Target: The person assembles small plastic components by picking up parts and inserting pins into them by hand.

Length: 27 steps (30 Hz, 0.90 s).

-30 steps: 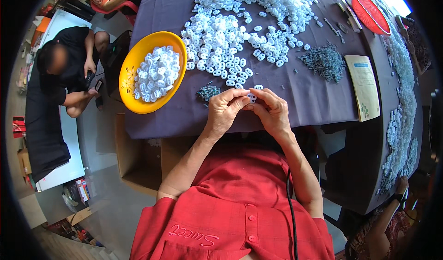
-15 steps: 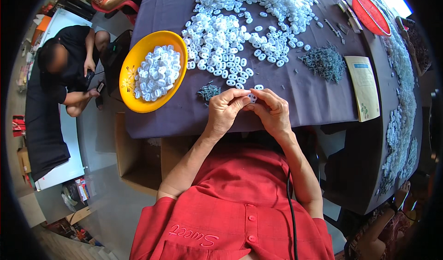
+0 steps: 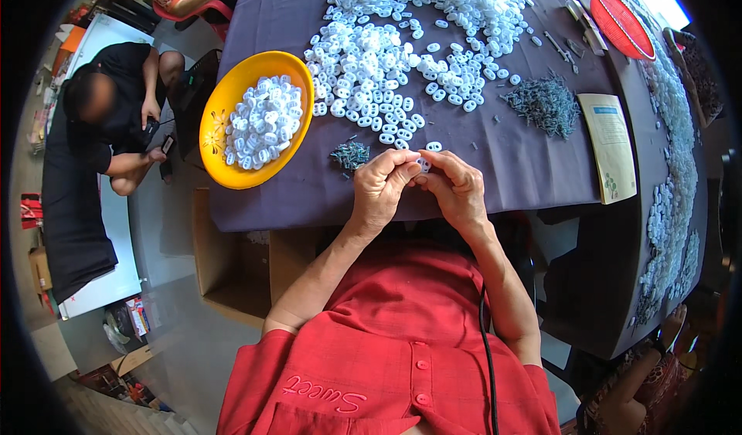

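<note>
Between my fingertips, just above the near edge of the table, is a small white oval plastic piece with two dark holes (image 3: pixel 423 164). My left hand (image 3: pixel 380 188) pinches it from one side, thumb against forefinger. My right hand (image 3: pixel 462 188) grips its other side the same way, so the fingers cover much of it. Another such piece (image 3: pixel 433 147) lies just past my right fingertips. Beside my left hand is a small heap of thin grey-green pins (image 3: pixel 350 154). Beyond both hands spreads a large pile of white two-hole pieces (image 3: pixel 359 68).
A yellow bowl (image 3: pixel 212 153) of white pieces stands at the table's left edge. To the right lie a larger pin heap (image 3: pixel 543 104), a tan paper packet (image 3: pixel 608 149) and a red mesh basket (image 3: pixel 621 22). An open cardboard box (image 3: pixel 232 280) sits below. A person (image 3: pixel 116 118) sits at left.
My left hand has shifted slightly to the right, showing more of the small pin heap. Both hands still pinch the white piece in nearly the same spot.
</note>
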Each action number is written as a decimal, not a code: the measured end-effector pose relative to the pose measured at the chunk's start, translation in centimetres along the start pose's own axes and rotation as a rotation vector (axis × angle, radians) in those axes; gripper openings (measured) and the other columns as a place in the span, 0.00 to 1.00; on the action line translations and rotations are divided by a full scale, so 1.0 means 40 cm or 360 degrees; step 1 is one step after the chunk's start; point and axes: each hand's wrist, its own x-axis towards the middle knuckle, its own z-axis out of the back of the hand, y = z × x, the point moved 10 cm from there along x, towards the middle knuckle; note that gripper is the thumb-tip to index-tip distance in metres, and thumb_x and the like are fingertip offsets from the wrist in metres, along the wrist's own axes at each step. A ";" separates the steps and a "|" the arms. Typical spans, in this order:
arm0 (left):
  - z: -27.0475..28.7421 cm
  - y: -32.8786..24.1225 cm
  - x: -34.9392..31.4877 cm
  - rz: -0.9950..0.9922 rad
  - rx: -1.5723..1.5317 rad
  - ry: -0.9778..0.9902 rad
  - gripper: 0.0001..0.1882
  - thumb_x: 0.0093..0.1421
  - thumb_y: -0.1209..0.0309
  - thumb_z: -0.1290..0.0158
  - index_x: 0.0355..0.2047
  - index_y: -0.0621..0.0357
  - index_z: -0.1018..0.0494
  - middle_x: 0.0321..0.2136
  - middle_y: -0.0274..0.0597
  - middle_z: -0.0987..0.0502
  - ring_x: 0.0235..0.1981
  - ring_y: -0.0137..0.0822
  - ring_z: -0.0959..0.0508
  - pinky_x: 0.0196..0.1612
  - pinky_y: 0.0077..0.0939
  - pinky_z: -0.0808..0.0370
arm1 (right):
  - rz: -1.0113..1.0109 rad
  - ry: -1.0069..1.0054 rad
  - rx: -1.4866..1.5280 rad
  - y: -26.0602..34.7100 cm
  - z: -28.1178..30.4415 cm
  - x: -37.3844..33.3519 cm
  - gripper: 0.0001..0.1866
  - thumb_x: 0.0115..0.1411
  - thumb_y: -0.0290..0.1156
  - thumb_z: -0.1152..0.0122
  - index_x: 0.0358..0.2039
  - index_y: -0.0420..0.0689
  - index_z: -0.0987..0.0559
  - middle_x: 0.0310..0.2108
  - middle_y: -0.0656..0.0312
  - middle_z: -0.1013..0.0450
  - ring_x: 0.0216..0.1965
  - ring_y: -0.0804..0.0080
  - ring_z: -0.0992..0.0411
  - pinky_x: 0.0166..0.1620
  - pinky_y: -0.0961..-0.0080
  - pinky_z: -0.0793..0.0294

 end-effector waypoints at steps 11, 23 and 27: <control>-0.009 0.020 -0.004 0.0062 -0.0009 -0.0021 0.05 0.57 0.75 0.48 0.33 0.63 0.28 0.23 0.31 0.26 0.23 0.20 0.29 0.27 0.13 0.30 | -0.0036 -0.0003 -0.0082 -0.015 -0.002 -0.003 0.13 0.51 0.16 0.45 0.39 0.37 0.26 0.28 0.57 0.27 0.26 0.74 0.26 0.28 0.82 0.26; -0.003 0.054 0.007 0.0116 -0.0033 -0.0032 0.05 0.59 0.74 0.50 0.34 0.62 0.27 0.25 0.32 0.25 0.25 0.19 0.29 0.30 0.13 0.30 | -0.0138 -0.0053 -0.0100 -0.029 -0.001 0.004 0.12 0.51 0.16 0.46 0.38 0.37 0.25 0.27 0.58 0.26 0.25 0.75 0.26 0.27 0.83 0.27; 0.006 0.035 0.004 0.0009 0.0142 -0.0055 0.05 0.59 0.75 0.50 0.34 0.62 0.27 0.27 0.32 0.25 0.28 0.20 0.28 0.33 0.14 0.30 | -0.0217 -0.0066 0.0040 -0.047 0.003 0.003 0.15 0.49 0.16 0.44 0.40 0.38 0.24 0.28 0.59 0.26 0.27 0.75 0.25 0.29 0.83 0.26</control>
